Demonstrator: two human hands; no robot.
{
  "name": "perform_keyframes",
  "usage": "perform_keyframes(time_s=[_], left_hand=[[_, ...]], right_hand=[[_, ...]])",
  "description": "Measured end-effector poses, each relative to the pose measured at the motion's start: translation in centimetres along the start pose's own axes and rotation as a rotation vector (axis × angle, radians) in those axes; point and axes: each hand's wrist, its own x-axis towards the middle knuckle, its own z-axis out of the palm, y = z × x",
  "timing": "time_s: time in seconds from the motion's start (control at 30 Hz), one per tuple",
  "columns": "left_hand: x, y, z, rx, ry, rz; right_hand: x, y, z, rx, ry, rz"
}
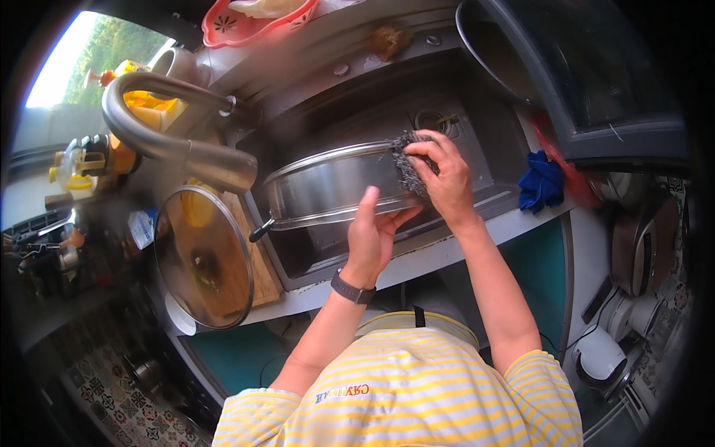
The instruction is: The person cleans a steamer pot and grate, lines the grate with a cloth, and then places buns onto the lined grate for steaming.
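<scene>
A round stainless steel pan or steamer tier (329, 184) is tilted on its side above the dark sink (357, 117). One dark handle sticks out at its lower left. My left hand (374, 237) supports the near rim, thumb up against the metal and fingers reaching under it. In my right hand (444, 173) is a grey steel-wool scourer (410, 165), pressed against the right part of the pan's side wall. The pan's far face is hidden from me. Behind my right hand the sink drain (433, 120) shows partly.
A curved metal faucet (179, 151) reaches over the sink's left side. Left of the sink, a glass lid (204, 257) stands against a wooden cutting board (262, 279). On the right rim lies a blue cloth (540, 181). A pink basket (251, 28) sits behind.
</scene>
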Motion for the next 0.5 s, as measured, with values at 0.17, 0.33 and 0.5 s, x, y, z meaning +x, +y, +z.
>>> perform_keyframes(time_s=[0.17, 0.33, 0.5], left_hand=[[0.7, 0.0, -1.0, 0.118, 0.037, 0.037], [-0.2, 0.0, -0.7, 0.072, 0.037, -0.063], [0.4, -0.4, -1.6, 0.521, 0.061, -0.012]], right_hand=[[2.8, -4.4, 3.1, -0.089, -0.139, -0.261], [1.9, -2.4, -0.4, 0.076, -0.244, 0.085], [2.7, -6.2, 4.4, -0.198, -0.213, -0.277]])
